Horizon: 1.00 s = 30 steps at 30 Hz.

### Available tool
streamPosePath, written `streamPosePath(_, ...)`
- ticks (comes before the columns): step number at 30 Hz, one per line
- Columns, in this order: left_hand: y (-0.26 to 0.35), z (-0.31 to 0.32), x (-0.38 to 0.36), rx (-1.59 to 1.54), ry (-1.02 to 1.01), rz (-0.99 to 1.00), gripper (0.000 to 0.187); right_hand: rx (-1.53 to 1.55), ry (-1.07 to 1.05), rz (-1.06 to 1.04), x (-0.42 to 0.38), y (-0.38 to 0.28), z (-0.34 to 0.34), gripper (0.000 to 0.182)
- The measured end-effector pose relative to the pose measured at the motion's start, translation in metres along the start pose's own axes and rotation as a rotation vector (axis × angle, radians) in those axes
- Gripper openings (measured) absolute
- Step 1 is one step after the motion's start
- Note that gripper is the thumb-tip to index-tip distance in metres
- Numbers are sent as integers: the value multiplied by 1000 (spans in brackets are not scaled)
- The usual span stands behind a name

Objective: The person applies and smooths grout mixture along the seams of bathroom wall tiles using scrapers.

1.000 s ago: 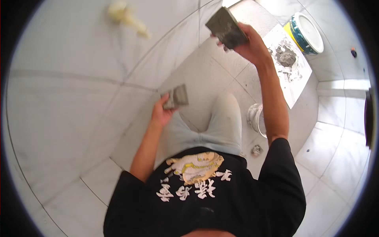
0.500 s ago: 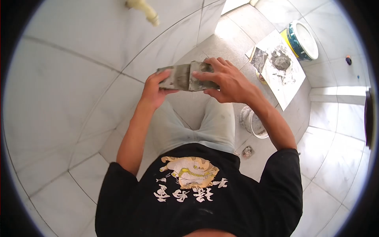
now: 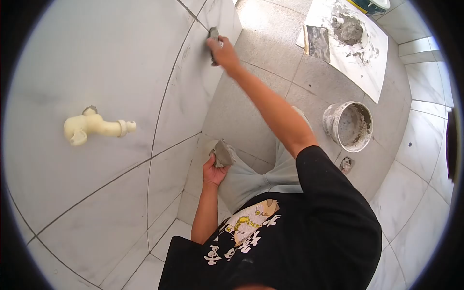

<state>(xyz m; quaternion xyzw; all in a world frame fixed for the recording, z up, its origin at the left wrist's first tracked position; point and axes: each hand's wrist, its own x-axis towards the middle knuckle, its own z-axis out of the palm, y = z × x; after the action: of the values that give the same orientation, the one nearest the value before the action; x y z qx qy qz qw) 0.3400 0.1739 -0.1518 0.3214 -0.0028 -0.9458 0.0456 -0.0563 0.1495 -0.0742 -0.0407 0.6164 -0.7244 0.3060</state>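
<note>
My right hand (image 3: 224, 53) is stretched out to the tiled wall, closed on a grey, mortar-smeared scraper (image 3: 213, 38). Its edge is against the wall, close to a dark tile joint. Lower down, near my knee, my left hand (image 3: 215, 173) grips a second flat grey scraper (image 3: 224, 152), tilted, with its broad face upward. Grey paste coats that face. The handles of both tools are hidden, so their exact kind is hard to make out.
A cream plastic tap (image 3: 99, 125) juts from the wall at left. On the floor at right are a dirty white bucket (image 3: 329, 121), a small crumpled item (image 3: 346, 165) and a white board (image 3: 372, 79) carrying a grey mortar heap (image 3: 349, 31) and a dark flat plate (image 3: 318, 43). A tub (image 3: 374, 5) stands behind.
The two scrapers, held together before, are now apart. My right hand has carried one up to the wall; my left hand has lowered the other toward my knee. The view has turned toward the wall.
</note>
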Motion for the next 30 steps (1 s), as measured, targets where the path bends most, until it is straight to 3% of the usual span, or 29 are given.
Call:
streamPosePath(1,2,-4,4,1,3,-3,46,-46,84,-60,-6,14,15,61)
streamPosePath(3,5,-10,3,-23,-25,-47,44,-6,12,-4,-32,7,6,64)
streamPosePath(5,9,-8,4,-44,-7,-54,43,-16,-186,134,-35,3,-12,69)
streamPosePath(7,9,-8,4,-66,16,-59,41,51,-73,79,-23,-6,-9,69)
streamPosePath(10,5,-11,0,6,-9,-62,41,-221,233,-271,-4,-12,31,66)
streamPosePath(11,4,-14,-1,13,-10,-43,41,-212,228,-268,-8,-1,28,66)
streamPosePath(13,8,-10,3,33,-32,-25,41,-78,-99,17,-51,-42,9,69)
streamPosePath(15,7,-4,3,-8,-53,-74,42,-70,-76,-18,-46,-54,4,71)
streamPosePath(18,6,-8,2,9,-58,-85,42,-154,169,-130,-13,-51,32,65)
streamPosePath(19,8,-10,-2,17,-58,-88,42,-227,225,-300,-25,-53,44,64)
streamPosePath(21,4,-8,1,6,-37,-58,43,-126,-163,-39,-72,-74,13,61)
streamPosePath(23,4,-1,4,3,-66,-75,43,18,-222,129,-58,-62,-20,62)
streamPosePath(25,4,-3,0,4,-83,-89,43,79,-67,407,-13,-42,-51,50)
streamPosePath(28,6,-16,5,57,-102,-46,49,293,-193,485,29,-16,-56,34)
streamPosePath(30,7,-15,8,58,-84,-62,49,251,-245,438,32,-32,-47,37)
